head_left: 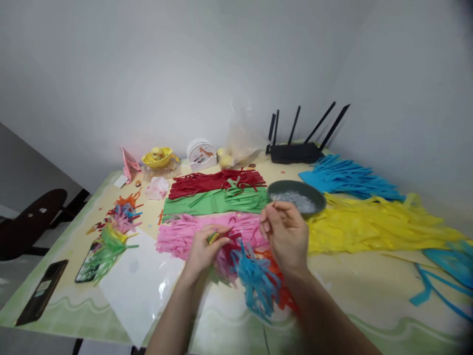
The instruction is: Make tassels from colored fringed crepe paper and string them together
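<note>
My left hand is closed on a bundle of fringed strips, and a small green and yellow end pokes out between its fingers. Blue fringe hangs between my hands, with orange-red fringe beside it. Whether every strand there belongs to the held bundle, I cannot tell. My right hand is pinched in front of a dark grey bowl that contains small clear pieces. What its fingertips hold, if anything, is too small to make out. Pink fringed strips lie behind both hands.
Green, dark red, yellow and blue fringe lie on the table. A black router stands near the wall. At left are a multicoloured tassel string, a phone and a white sheet.
</note>
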A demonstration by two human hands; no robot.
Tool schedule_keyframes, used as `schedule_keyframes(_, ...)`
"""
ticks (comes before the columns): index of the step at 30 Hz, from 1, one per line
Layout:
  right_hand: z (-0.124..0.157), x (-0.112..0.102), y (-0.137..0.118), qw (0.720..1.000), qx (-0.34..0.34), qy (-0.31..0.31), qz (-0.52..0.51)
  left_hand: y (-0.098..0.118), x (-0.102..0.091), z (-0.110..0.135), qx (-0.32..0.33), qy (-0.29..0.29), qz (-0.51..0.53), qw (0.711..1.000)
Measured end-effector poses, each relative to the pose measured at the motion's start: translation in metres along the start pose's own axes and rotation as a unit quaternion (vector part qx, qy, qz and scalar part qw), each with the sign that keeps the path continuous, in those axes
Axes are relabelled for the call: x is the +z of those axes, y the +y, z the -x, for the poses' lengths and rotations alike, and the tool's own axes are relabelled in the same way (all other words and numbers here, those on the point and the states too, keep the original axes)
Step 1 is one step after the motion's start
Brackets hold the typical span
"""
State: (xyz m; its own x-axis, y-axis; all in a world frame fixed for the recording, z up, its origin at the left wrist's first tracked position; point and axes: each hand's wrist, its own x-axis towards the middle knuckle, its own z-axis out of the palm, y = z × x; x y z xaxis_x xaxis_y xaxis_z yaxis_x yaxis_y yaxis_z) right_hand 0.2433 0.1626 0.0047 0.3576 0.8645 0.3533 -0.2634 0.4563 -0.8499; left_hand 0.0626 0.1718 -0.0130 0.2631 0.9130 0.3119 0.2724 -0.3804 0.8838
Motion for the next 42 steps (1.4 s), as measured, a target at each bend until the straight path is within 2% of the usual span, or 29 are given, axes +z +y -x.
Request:
schedule_keyframes(2,0.001,0.001,-0.002,0.993,0.024,-0.089,0.076,0.002,-0.001,0.0,-0.013,-0.002,0.037,0.999)
schedule_keyframes(5,0.007,0.009,-0.001,0.958,0.054,-0.224,0.169,0.005,0.0,0.001,-0.008,-0.027,0.043,0.999)
schedule_keyframes(11,0.012,0.018,0.002,0.92,0.058,-0.315,0.227,0.008,0.003,0.002,-0.005,-0.088,-0.011,0.996)
schedule_keyframes(15,0.009,0.013,-0.003,0.931,0.061,-0.298,0.203,0.01,-0.004,0.003,-0.036,-0.099,0.067,0.992)
schedule_keyframes(19,0.009,0.01,-0.008,0.945,0.052,-0.27,0.178,0.007,-0.01,0.003,-0.115,-0.105,0.202,0.967)
schedule_keyframes(21,0.011,0.01,-0.007,0.956,0.037,-0.233,0.175,0.004,-0.01,0.002,-0.154,-0.063,0.232,0.958)
schedule_keyframes(24,0.015,0.011,-0.005,0.961,0.009,-0.18,0.209,0.001,-0.009,0.001,-0.174,0.046,0.231,0.956)
schedule_keyframes(26,0.017,0.013,-0.005,0.948,0.008,-0.211,0.24,0.002,-0.008,0.001,-0.166,0.102,0.216,0.957)
schedule_keyframes(28,0.019,0.015,-0.005,0.933,0.016,-0.252,0.256,0.003,-0.007,0.002,-0.152,0.131,0.195,0.96)
schedule_keyframes(30,0.021,0.018,-0.004,0.929,0.027,-0.264,0.257,0.004,-0.006,0.003,-0.132,0.151,0.165,0.966)
schedule_keyframes(33,0.021,0.02,-0.002,0.932,0.04,-0.256,0.254,0.003,-0.005,0.004,-0.098,0.154,0.119,0.976)
schedule_keyframes(37,0.021,0.019,0.001,0.934,0.062,-0.258,0.239,0.004,-0.005,0.004,-0.005,0.156,-0.009,0.988)
schedule_keyframes(42,0.017,0.018,0.006,0.937,0.105,-0.271,0.192,0.002,-0.005,0.008,0.092,0.161,-0.172,0.968)
